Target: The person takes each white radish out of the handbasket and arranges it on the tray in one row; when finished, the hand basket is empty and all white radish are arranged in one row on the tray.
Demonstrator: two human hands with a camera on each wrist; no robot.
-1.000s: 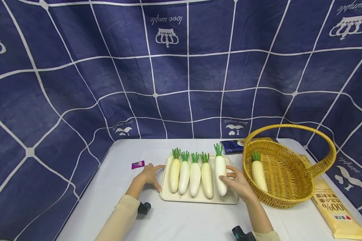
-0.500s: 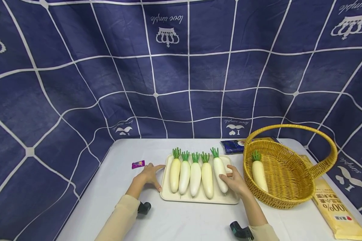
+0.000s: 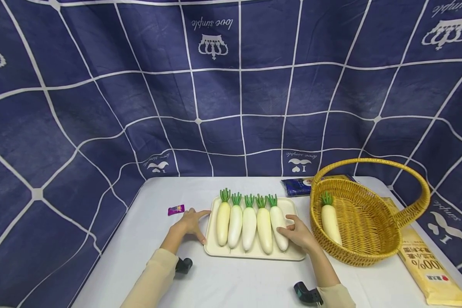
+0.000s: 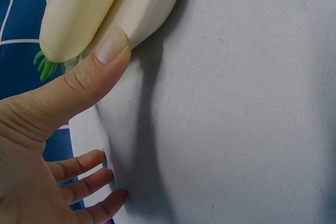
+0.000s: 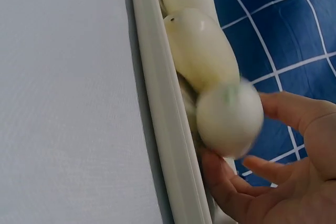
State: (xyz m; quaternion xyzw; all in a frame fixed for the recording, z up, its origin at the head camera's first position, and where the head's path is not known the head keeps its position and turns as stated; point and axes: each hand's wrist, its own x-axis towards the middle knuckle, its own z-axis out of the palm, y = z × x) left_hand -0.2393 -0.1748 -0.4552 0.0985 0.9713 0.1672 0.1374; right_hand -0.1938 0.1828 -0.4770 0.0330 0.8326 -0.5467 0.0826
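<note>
Several white radishes with green tops lie side by side in a cream tray, tops toward the back. At the row's right end, my right hand holds the last white radish, its thumb lying over the root. In the right wrist view this radish looks blurred, with fingertips at its right side and underneath. My left hand is at the tray's left edge, fingers spread. In the left wrist view the thumb rests at the tray edge close to the radishes, and the other fingers are extended apart from it.
A wicker basket with a tall handle stands right of the tray, one white radish inside. Behind it lies a blue packet; a yellow bag lies at its right. A small purple packet lies left.
My right hand has brought the last radish down and left, so it now lies beside its neighbour in the tray. The left hand has not moved.
</note>
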